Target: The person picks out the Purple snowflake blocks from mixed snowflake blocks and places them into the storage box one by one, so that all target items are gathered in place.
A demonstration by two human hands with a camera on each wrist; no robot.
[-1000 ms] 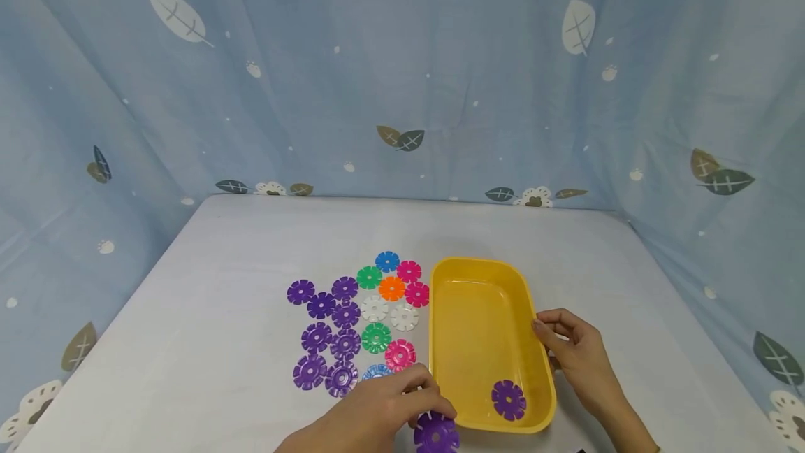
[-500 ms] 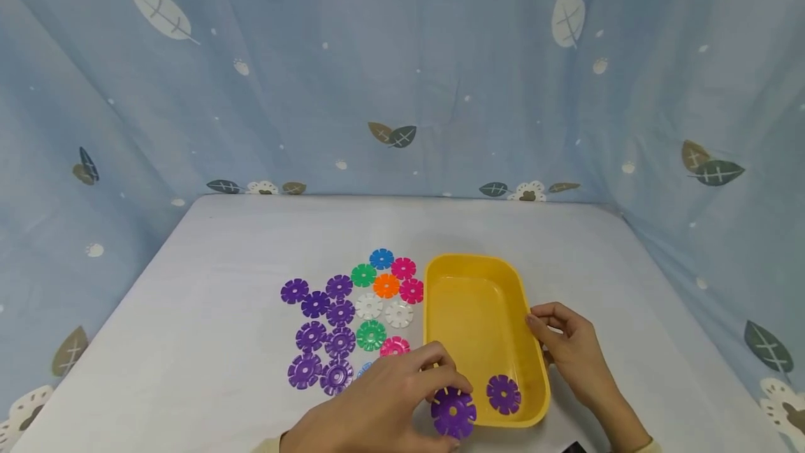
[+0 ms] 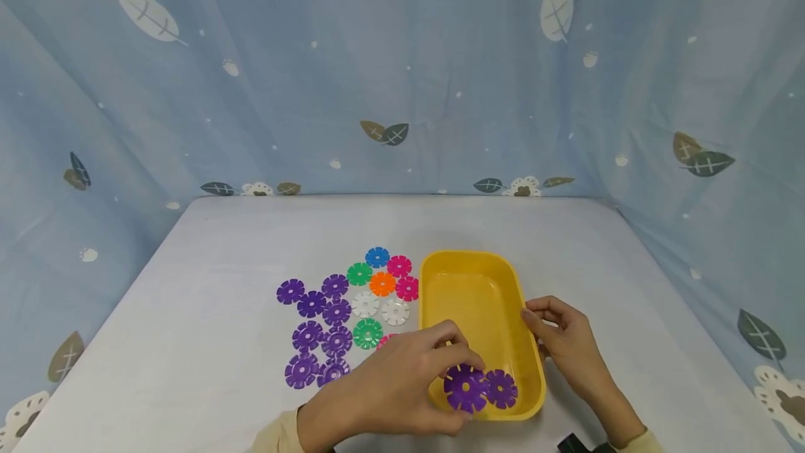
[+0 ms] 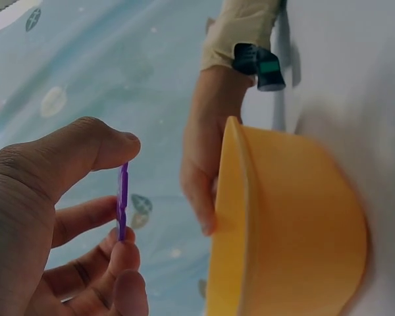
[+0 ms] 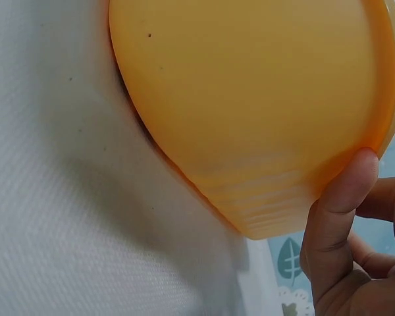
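Observation:
In the head view, my left hand (image 3: 409, 379) pinches a purple snowflake disc (image 3: 458, 397) between thumb and fingertips, over the near part of a yellow plastic tray (image 3: 474, 299). That disc (image 4: 122, 197) appears edge-on in the left wrist view. Another purple disc (image 3: 506, 397) lies inside the tray, close to the held one from above. My right hand (image 3: 569, 348) holds the tray's right rim; the right wrist view has its thumb (image 5: 345, 187) pressed just under the rim (image 5: 390, 99), with the other fingers bent behind.
Left of the tray, several purple discs (image 3: 308, 335) lie grouped on the white table (image 3: 207, 285). Beside them are green (image 3: 360, 278), orange, pink, blue and clear white discs, some partly behind my left hand. A blue patterned curtain (image 3: 283, 89) hangs behind the table.
My left hand has carried the purple disc rightward and up from the tray's near left corner to over its inside. The right hand keeps its hold on the rim.

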